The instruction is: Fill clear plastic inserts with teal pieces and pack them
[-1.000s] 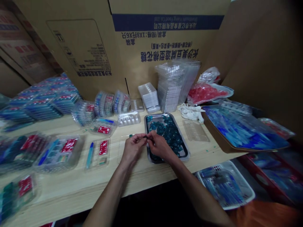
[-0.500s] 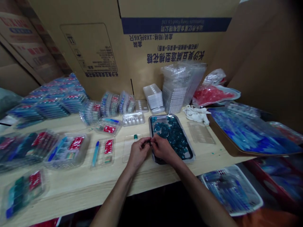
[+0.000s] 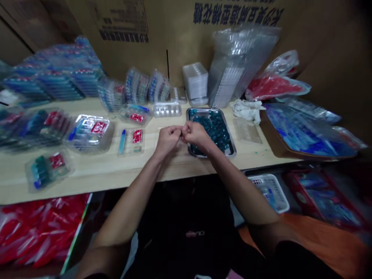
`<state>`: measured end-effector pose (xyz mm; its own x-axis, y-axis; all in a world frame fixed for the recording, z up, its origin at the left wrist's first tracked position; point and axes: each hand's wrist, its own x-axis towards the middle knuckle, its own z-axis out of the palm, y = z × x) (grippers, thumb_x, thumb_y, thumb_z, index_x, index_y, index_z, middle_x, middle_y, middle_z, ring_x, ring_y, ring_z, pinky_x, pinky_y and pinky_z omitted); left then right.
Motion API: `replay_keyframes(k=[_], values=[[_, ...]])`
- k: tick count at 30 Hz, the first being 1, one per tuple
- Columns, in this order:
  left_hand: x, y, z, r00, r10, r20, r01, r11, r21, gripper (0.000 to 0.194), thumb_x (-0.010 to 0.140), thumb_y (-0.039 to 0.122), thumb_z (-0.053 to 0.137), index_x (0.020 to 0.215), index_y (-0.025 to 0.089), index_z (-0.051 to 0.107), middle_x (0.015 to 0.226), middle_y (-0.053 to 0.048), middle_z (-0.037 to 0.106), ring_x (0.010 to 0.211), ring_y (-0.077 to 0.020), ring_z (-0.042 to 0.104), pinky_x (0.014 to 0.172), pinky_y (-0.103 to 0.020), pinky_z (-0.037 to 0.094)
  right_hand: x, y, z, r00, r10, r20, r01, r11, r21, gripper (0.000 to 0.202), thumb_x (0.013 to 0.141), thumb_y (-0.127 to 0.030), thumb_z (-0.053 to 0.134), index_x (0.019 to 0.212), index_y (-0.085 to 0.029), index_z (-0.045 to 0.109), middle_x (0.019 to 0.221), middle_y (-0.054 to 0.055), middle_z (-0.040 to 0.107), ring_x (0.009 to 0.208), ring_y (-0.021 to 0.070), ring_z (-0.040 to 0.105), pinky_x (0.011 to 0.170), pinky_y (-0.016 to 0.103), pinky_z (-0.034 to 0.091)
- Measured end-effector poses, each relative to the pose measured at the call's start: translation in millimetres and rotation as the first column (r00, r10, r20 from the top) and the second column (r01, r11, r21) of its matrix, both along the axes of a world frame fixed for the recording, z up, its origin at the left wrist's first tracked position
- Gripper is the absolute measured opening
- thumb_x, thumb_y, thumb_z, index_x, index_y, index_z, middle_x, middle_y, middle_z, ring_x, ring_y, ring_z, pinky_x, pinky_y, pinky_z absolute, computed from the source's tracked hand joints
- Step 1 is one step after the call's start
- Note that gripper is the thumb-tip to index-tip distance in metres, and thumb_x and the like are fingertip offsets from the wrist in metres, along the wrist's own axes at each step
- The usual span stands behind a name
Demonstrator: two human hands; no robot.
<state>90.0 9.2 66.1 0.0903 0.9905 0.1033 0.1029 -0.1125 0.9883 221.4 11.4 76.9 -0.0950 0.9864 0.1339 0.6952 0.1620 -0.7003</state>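
My left hand (image 3: pixel 168 142) and my right hand (image 3: pixel 196 135) meet fingertip to fingertip over the left edge of a metal tray (image 3: pixel 233 152). Both are closed in a pinch. Between them shows a small dark piece (image 3: pixel 181 133), too small and blurred to name. Dark teal glossy pieces (image 3: pixel 217 130) fill the tray, partly covered by my right hand. Left of my left hand lies a clear plastic case (image 3: pixel 130 142) with a blue pen-like stick and a red patterned packet.
Filled clear cases stand in stacks (image 3: pixel 88 133) to the left. Empty clear trays (image 3: pixel 228 73) are piled at the back. A white glove (image 3: pixel 248 110) and a carton of blue bags (image 3: pixel 302 131) sit right. Below the table edge is a white basket (image 3: pixel 279 193).
The view has tilted down, so the table sits higher and my lap shows. My hands stay together at the tray's left edge. The small green piece on the table is now hidden.
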Motion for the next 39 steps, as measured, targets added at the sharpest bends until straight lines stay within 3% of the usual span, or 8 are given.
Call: replay_keyframes(k=[6, 14, 19, 23, 26, 30, 34, 39], values=[[0, -4, 12.8, 0.982, 0.159, 0.103, -0.162, 0.987, 0.020, 0.017, 0.072, 0.009, 0.055, 0.073, 0.008, 0.071, 0.063, 0.000, 0.063, 0.057, -0.0094, 0.053, 0.063, -0.023, 0.043, -17, -4, 25.4, 0.977, 0.048, 0.208, -0.083, 0.982, 0.167, 0.007, 0.083, -0.018, 0.053, 0.081, -0.015, 0.059, 0.078, 0.005, 0.063, 0.088, 0.0231, 0.063, 0.085, 0.037, 0.049], [-25, -15, 24.8, 0.953, 0.280, 0.118, -0.278, 0.960, -0.028, 0.011, 0.074, 0.002, 0.058, 0.074, 0.007, 0.067, 0.061, 0.000, 0.059, 0.059, -0.0095, 0.056, 0.069, -0.027, 0.049, -42, 13, 26.0, 0.958, 0.086, 0.272, -0.156, 0.956, 0.248, 0.015, 0.088, -0.027, 0.054, 0.082, -0.014, 0.056, 0.097, 0.013, 0.063, 0.105, 0.0301, 0.061, 0.094, 0.047, 0.046], [-47, -37, 31.5, 0.913, 0.143, 0.383, -0.122, 0.989, -0.079, 0.009, 0.080, 0.019, 0.067, 0.082, 0.010, 0.068, 0.076, -0.003, 0.067, 0.067, -0.0092, 0.062, 0.072, -0.025, 0.054, -52, -9, 36.8, 0.965, 0.044, 0.260, -0.125, 0.944, 0.305, 0.008, 0.086, -0.020, 0.052, 0.083, -0.016, 0.058, 0.081, 0.008, 0.065, 0.085, 0.0233, 0.064, 0.082, 0.037, 0.049], [-74, -44, 26.4, 0.877, 0.042, 0.478, 0.039, 0.987, -0.158, 0.017, 0.071, 0.016, 0.076, 0.088, 0.011, 0.073, 0.090, -0.007, 0.073, 0.078, -0.0108, 0.067, 0.078, -0.023, 0.056, -51, -25, 45.8, 0.964, 0.207, 0.165, -0.232, 0.960, 0.156, 0.013, 0.086, -0.017, 0.049, 0.087, -0.017, 0.061, 0.071, 0.001, 0.065, 0.068, 0.0156, 0.060, 0.067, 0.025, 0.045], [-101, -32, 15.5, 0.920, 0.139, 0.366, -0.083, 0.983, -0.166, 0.020, 0.066, 0.018, 0.079, 0.085, 0.012, 0.075, 0.087, -0.007, 0.074, 0.079, -0.0144, 0.067, 0.076, -0.025, 0.056, -33, -24, 44.0, 0.957, 0.263, 0.126, -0.277, 0.954, 0.113, 0.020, 0.087, -0.017, 0.049, 0.104, -0.017, 0.061, 0.073, -0.001, 0.067, 0.067, 0.0144, 0.061, 0.066, 0.023, 0.044], [-125, -2, 0.0, 0.963, 0.266, -0.046, -0.264, 0.964, 0.034, 0.014, 0.069, 0.019, 0.073, 0.082, 0.015, 0.077, 0.079, -0.006, 0.074, 0.079, -0.0201, 0.068, 0.078, -0.032, 0.054, 12, -11, 23.2, 0.947, 0.045, 0.317, -0.095, 0.985, 0.143, 0.027, 0.088, -0.014, 0.049, 0.112, -0.016, 0.061, 0.087, 0.006, 0.070, 0.081, 0.0192, 0.065, 0.075, 0.027, 0.043], [-104, 30, -14.7, 0.869, 0.190, -0.457, -0.057, 0.956, 0.289, 0.020, 0.076, 0.012, 0.063, 0.089, 0.018, 0.077, 0.092, -0.008, 0.075, 0.088, -0.0223, 0.068, 0.085, -0.033, 0.051, 44, -2, -9.6, 0.835, -0.040, 0.549, 0.052, 0.999, -0.006, 0.030, 0.085, -0.008, 0.049, 0.111, -0.013, 0.063, 0.105, 0.016, 0.067, 0.094, 0.0248, 0.066, 0.081, 0.030, 0.043], [-65, 63, -37.6, 0.756, 0.077, -0.650, 0.188, 0.926, 0.328, 0.018, 0.080, 0.009, 0.059, 0.082, 0.017, 0.074, 0.087, -0.007, 0.072, 0.081, -0.0188, 0.067, 0.078, -0.029, 0.050, 48, -4, -28.2, 0.806, -0.021, 0.591, 0.072, 0.995, -0.063, 0.029, 0.088, -0.007, 0.044, 0.110, -0.012, 0.062, 0.112, 0.017, 0.060, 0.100, 0.0253, 0.063, 0.085, 0.032, 0.044]])
